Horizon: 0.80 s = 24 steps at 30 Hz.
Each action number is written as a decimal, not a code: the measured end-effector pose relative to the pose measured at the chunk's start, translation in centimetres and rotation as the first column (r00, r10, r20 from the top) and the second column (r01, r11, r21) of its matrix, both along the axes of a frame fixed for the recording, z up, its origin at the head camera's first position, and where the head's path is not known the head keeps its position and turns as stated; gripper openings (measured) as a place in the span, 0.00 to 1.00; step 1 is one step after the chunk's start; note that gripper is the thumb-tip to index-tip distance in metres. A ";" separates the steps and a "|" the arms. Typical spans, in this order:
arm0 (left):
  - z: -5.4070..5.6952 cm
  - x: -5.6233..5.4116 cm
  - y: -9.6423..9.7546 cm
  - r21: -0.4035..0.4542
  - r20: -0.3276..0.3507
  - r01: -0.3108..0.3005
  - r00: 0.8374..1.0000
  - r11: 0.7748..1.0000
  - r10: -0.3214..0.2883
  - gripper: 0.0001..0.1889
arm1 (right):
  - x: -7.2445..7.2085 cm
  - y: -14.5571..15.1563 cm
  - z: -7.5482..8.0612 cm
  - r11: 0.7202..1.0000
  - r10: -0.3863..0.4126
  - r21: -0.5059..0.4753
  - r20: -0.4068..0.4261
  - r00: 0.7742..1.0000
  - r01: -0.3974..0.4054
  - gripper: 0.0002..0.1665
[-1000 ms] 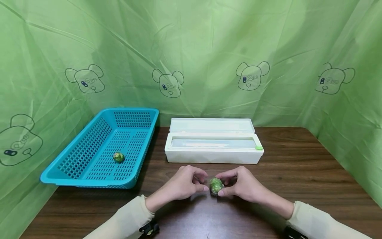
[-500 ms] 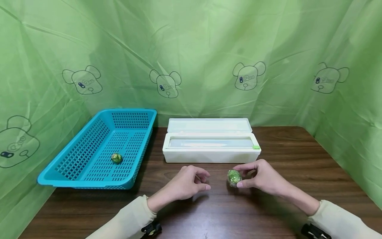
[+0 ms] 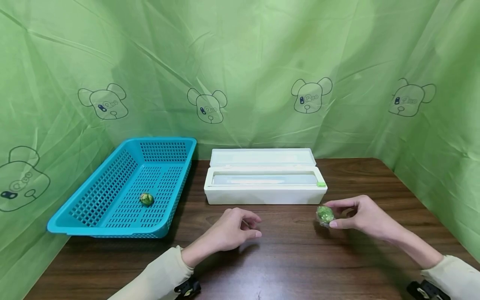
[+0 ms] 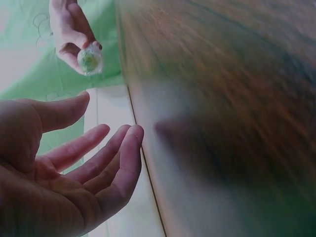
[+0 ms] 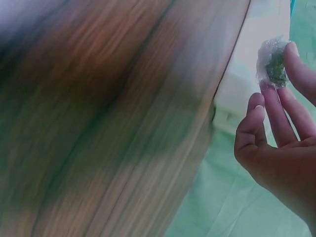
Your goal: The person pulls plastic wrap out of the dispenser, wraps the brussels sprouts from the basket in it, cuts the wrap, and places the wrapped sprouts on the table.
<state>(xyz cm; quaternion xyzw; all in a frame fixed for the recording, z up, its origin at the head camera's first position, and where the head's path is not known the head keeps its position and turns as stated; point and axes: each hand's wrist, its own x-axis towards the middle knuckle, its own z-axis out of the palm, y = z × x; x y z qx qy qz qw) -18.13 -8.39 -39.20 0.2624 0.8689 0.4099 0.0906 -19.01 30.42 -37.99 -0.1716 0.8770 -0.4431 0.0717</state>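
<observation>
Wrapped sprout (image 3: 324, 214) roundish, axis/dir. unclear

Basket (image 3: 112, 229) left on table (image 3: 285, 271), one vegetable (image 3: 146, 199) inside, box (image 3: 262, 196) to its right, second vegetable (image 3: 324, 214) in right hand (image 3: 365, 216) before box.

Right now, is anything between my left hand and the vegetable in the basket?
Yes: the basket's right wall stands between your left hand and the vegetable. Nothing visible covers the vegetable from above.
</observation>
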 end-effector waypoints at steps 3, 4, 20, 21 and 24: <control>0.0 0.0 -0.1 -0.007 -0.003 -0.004 1.000 1.000 0.004 0.14 | -0.2 1.5 -0.1 1.000 -0.022 0.017 -0.021 1.000 0.022 0.31; 0.0 0.0 -0.2 -0.010 -0.004 -0.005 1.000 1.000 0.005 0.14 | -0.3 1.9 -0.1 0.999 -0.029 0.022 -0.029 0.999 0.030 0.31; 0.1 0.3 -0.5 -0.020 0.012 -0.027 1.000 0.999 0.027 0.13 | -3.7 7.6 -1.6 0.984 -0.088 0.145 -0.089 0.992 0.100 0.33; 0.1 0.3 -0.5 -0.020 0.015 -0.028 0.999 0.999 0.028 0.14 | -3.9 7.7 -1.7 0.981 -0.083 0.165 -0.096 0.992 0.098 0.33; 0.2 0.4 -0.5 -0.018 0.024 -0.031 0.999 0.999 0.031 0.14 | -4.4 8.0 -1.8 0.978 -0.086 0.184 -0.088 0.992 0.101 0.34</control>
